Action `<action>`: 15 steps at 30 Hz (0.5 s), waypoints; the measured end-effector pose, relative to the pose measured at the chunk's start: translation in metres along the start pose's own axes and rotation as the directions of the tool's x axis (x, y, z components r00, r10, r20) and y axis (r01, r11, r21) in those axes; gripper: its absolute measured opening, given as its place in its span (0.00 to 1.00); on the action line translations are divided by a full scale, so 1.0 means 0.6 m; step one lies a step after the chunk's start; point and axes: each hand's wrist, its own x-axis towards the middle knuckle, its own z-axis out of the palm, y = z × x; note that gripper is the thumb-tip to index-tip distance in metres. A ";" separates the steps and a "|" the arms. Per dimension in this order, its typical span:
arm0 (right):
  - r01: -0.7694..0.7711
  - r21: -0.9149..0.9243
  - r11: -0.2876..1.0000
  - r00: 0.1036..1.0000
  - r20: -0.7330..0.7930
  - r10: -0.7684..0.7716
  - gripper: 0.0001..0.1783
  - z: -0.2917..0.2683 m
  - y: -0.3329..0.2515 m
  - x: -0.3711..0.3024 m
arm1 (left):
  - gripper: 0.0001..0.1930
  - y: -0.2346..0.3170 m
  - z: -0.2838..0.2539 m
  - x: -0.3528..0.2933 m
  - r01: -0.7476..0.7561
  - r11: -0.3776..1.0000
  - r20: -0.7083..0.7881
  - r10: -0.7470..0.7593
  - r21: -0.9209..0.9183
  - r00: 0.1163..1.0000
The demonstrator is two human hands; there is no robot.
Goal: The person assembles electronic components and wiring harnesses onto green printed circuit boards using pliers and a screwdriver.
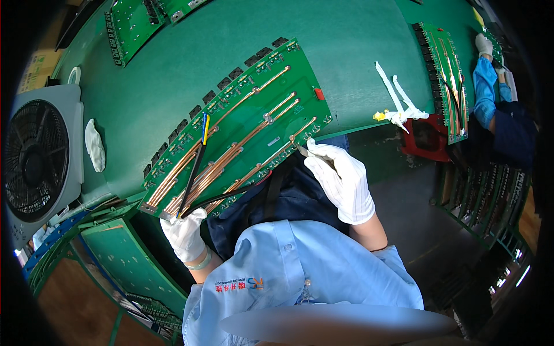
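Two gloved hands work on one big green board (242, 121) that lies slanted on a green table (173, 75), with its near edge sticking out over the table's edge toward the person. Only the head view shows this.

Long copper strips (231, 153) run along the board, and a row of small black blocks (213, 92) sits on its far edge. A small red part (318, 93) sits near the board's right end. Black wires (193, 173) lie across the board, with a yellow and blue tip (205, 124) near the middle.

The left hand (184, 233), in a white glove, is curled closed around the board's lower left corner and holds it from below. The right hand (340, 179), also in a white glove, is closed in a pinch on a small thin tool (301, 150). The tool's tip touches the board's near edge, close to the end of a copper strip. What kind of tool it is cannot be told.

Left of the board, a grey fan (37, 153) stands off the table's edge, and a white cloth (95, 144) lies between the fan and the board. Right of the board, white strips (398, 98) lie on the table beside a red box (427, 138). Farther right is a second board (447, 75), and another person's arm in a blue sleeve (485, 92) reaches toward it. More green boards (133, 23) lie beyond the big board, at the table's far side.
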 end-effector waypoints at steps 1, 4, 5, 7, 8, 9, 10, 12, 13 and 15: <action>0.003 -0.009 1.000 1.000 0.011 -0.003 0.14 -0.001 0.001 0.001 | 0.33 0.003 0.001 0.000 0.105 0.989 -0.025 -0.108 -0.106 0.994; -0.006 -0.017 1.000 0.999 0.033 0.007 0.14 -0.005 -0.002 0.001 | 0.34 0.005 -0.001 0.003 0.174 0.979 -0.030 -0.178 -0.103 0.984; -0.006 -0.017 1.000 0.999 0.032 0.006 0.14 -0.005 -0.002 0.001 | 0.34 0.005 0.000 0.003 0.173 0.979 -0.030 -0.177 -0.103 0.984; -0.025 -0.024 0.999 0.999 0.025 0.025 0.14 -0.005 -0.003 0.000 | 0.35 0.003 0.000 0.003 0.152 0.978 -0.013 -0.156 -0.146 0.988; -0.024 -0.024 0.999 0.999 0.024 0.025 0.14 -0.005 -0.003 0.000 | 0.35 0.004 0.000 0.003 0.151 0.978 -0.013 -0.155 -0.146 0.988; -0.035 -0.010 0.999 0.999 0.024 0.035 0.14 -0.005 -0.003 -0.001 | 0.35 0.005 0.001 0.003 0.119 0.985 -0.010 -0.121 -0.128 0.993; -0.045 0.004 0.999 0.999 0.025 0.045 0.14 -0.005 -0.003 -0.002 | 0.35 0.005 0.001 0.002 0.085 0.990 -0.006 -0.087 -0.110 0.996; -0.085 0.039 0.996 0.996 0.021 0.085 0.13 -0.002 -0.002 -0.005 | 0.35 0.005 0.000 0.000 0.068 0.996 -0.006 -0.069 -0.064 0.998; -0.126 0.074 0.989 0.992 0.020 0.125 0.13 -0.002 -0.002 -0.006 | 0.35 0.006 -0.001 0.000 0.051 0.999 -0.004 -0.051 -0.017 0.999; -0.114 0.075 0.991 0.993 0.019 0.113 0.13 -0.001 0.001 -0.006 | 0.34 0.009 -0.001 0.001 0.058 0.998 -0.010 -0.058 0.003 0.998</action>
